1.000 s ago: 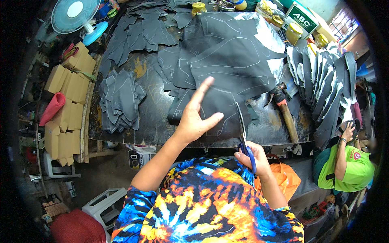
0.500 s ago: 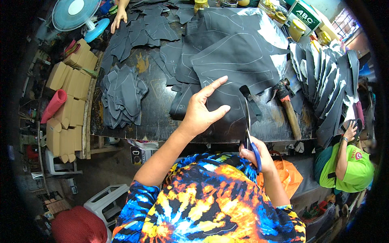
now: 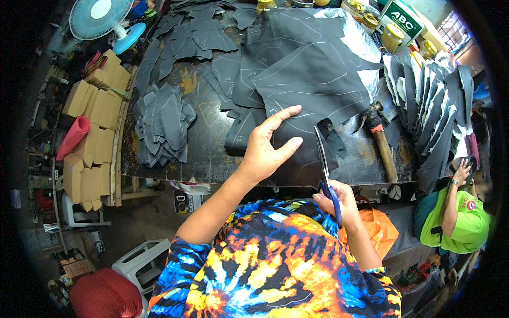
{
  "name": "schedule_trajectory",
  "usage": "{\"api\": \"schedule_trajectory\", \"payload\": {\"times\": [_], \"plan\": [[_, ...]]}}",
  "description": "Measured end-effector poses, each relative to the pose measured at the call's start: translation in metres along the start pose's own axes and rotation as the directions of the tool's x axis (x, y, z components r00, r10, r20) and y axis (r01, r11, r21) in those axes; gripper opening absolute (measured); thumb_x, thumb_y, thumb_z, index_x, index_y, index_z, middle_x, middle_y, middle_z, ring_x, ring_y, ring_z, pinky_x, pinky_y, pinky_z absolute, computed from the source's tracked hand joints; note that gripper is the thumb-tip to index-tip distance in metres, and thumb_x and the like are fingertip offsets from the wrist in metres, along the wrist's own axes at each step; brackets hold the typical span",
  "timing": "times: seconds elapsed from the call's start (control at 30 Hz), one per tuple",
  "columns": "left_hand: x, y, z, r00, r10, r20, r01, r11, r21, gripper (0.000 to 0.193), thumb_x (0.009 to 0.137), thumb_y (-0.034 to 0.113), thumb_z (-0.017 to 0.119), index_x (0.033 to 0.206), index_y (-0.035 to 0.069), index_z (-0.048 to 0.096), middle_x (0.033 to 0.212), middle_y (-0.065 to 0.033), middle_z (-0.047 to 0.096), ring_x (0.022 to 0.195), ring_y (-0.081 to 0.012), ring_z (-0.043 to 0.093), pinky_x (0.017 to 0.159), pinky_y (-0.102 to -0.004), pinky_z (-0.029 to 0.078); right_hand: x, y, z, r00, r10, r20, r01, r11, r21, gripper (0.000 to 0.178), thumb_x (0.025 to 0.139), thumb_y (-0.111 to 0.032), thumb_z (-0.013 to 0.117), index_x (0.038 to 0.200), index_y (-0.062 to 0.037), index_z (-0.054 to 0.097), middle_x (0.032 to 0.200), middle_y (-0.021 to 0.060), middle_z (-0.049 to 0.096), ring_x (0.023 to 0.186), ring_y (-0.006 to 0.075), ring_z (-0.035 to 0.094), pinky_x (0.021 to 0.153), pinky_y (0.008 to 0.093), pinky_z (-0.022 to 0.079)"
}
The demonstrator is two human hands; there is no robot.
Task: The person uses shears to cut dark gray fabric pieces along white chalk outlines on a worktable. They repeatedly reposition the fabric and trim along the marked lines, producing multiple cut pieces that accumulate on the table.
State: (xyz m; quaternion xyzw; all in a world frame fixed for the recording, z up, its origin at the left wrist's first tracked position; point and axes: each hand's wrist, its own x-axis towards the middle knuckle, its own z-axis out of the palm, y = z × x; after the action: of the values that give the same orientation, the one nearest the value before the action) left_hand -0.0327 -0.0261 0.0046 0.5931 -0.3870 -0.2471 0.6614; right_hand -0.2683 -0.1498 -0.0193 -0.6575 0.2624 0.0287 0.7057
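My right hand grips blue-handled scissors at the table's near edge, blades pointing away from me over black sheet material. My left hand is open above the sheet, thumb and index finger spread apart, with nothing between them. Large black sheets marked with pale curved outlines are heaped across the middle of the table. Close to the scissor tips lies a small dark scrap. To the left sits a pile of cut black pieces with light outlines.
A wooden-handled hammer lies right of the sheets. Folded black and white material stands farther right, near a person in a green shirt. Cardboard pieces and a blue fan are at left. More cut pieces cover the far side.
A small dark scrap has dropped from the scissor tips onto the table. Another person's hand at the far left has withdrawn. My left hand has barely moved.
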Motion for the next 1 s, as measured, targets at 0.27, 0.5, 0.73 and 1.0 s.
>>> {"api": "schedule_trajectory", "payload": {"times": [0.27,0.5,0.73,1.0], "plan": [[-0.002,0.014,-0.039,0.977,-0.091,0.192,0.088,0.996,0.022,0.075,0.078,0.004,0.081,0.147,0.002,0.050,0.146,-0.0083,0.053,0.135,-0.0178,0.048,0.117,-0.0320,0.033,0.015,-0.017,-0.017,0.887,-0.065,0.458,0.050,0.998,0.044,0.035,0.091,-0.038,0.074,0.093,-0.0074,0.057,0.084,-0.0013,0.054,0.080,0.0099,0.049,0.073,0.0273,0.044],[-0.003,0.017,-0.047,0.959,-0.073,0.275,0.049,0.994,0.094,0.078,0.076,0.006,0.081,0.148,0.001,0.050,0.149,-0.0093,0.053,0.140,-0.0195,0.045,0.120,-0.0338,0.030,0.038,-0.038,-0.021,0.850,-0.060,0.523,0.165,0.974,-0.157,0.042,0.091,-0.044,0.074,0.094,-0.0052,0.057,0.080,0.0022,0.055,0.078,0.0122,0.051,0.070,0.0312,0.045],[-0.005,0.015,-0.047,0.959,-0.067,0.277,0.041,0.994,0.101,0.076,0.077,0.004,0.080,0.147,0.000,0.049,0.148,-0.0103,0.054,0.141,-0.0199,0.045,0.120,-0.0342,0.031,0.035,-0.036,-0.017,0.893,0.013,0.449,0.071,0.983,-0.171,0.029,0.091,-0.025,0.077,0.087,-0.0056,0.057,0.077,-0.0030,0.052,0.075,0.0067,0.047,0.065,0.0271,0.041],[-0.011,0.025,-0.054,0.922,-0.323,0.214,0.344,0.936,-0.071,0.070,0.081,-0.007,0.072,0.147,0.002,0.048,0.130,-0.0059,0.062,0.107,-0.0092,0.065,0.086,-0.0233,0.056,0.028,-0.033,-0.016,0.892,0.137,0.430,-0.084,0.987,-0.140,0.024,0.091,-0.017,0.077,0.084,-0.0062,0.056,0.076,-0.0070,0.050,0.074,0.0033,0.044,0.062,0.0245,0.037]]}}
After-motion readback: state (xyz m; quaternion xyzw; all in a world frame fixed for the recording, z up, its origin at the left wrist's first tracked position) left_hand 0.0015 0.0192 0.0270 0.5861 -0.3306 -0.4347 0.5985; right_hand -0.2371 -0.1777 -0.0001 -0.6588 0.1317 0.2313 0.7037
